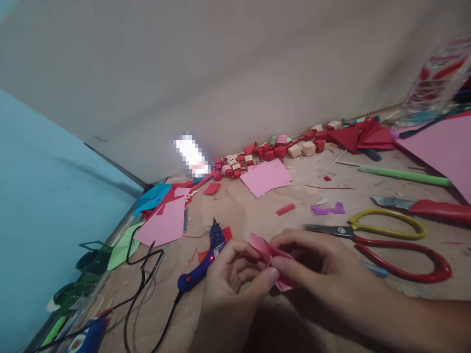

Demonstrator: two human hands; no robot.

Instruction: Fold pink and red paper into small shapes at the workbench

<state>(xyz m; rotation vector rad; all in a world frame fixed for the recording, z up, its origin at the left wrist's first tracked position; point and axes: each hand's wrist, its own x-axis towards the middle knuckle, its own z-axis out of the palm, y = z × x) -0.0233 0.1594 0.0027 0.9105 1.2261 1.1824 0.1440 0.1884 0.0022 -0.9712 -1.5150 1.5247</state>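
A small folded piece of pink paper (262,246) is held between both hands above the table, near the lower middle. My left hand (241,274) pinches its left side, with the thumb in front and the fingers curled behind. My right hand (312,262) grips the right side, its thumb tip close to the left thumb. Part of the paper shows below the thumbs. Just left of my left hand lies a blue glue gun (200,273) with a small red light lit. Scissors with yellow and red handles (403,247) lie beyond and to the right of my right hand.
Pink sheets (267,177) lie mid-table, with small red and cream paper cubes (268,154) behind. A red-handled cutter (437,210), green stick (405,175) and plastic bottle (432,83) are at right. A black cable (127,299) and green cups (91,260) are at left.
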